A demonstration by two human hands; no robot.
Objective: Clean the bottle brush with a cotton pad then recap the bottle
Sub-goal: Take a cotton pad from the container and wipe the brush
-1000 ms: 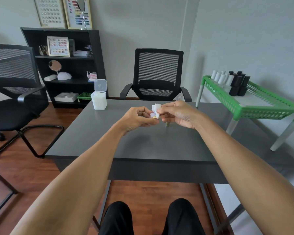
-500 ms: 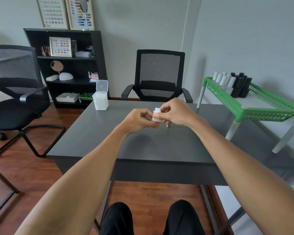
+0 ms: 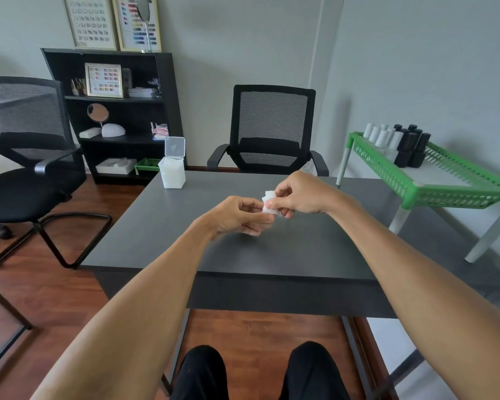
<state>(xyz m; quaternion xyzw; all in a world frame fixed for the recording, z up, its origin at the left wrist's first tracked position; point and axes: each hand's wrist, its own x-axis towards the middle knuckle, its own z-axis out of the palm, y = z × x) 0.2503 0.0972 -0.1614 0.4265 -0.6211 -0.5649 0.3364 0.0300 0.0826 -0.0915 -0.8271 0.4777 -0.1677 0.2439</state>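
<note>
Now both hands work above the middle of the dark grey table (image 3: 162, 235), well inside its edges; the surface around them is bare, with free room on all sides up to the near edge. A white box with open lid (image 3: 172, 171) stands at the far left corner, well apart. The green rack (image 3: 433, 192) with bottles is beside the table on the right.

The cotton pad (image 3: 269, 201) is white and folded, held in the air between the hands. The right hand (image 3: 302, 194) pinches it closed with thumb and fingers. The left hand (image 3: 240, 215) is curled closed just beside it; what it grips is hidden. The brush and bottle cannot be seen.

Compared with half a second earlier, both hands stay close together and the pad shows a little more.
</note>
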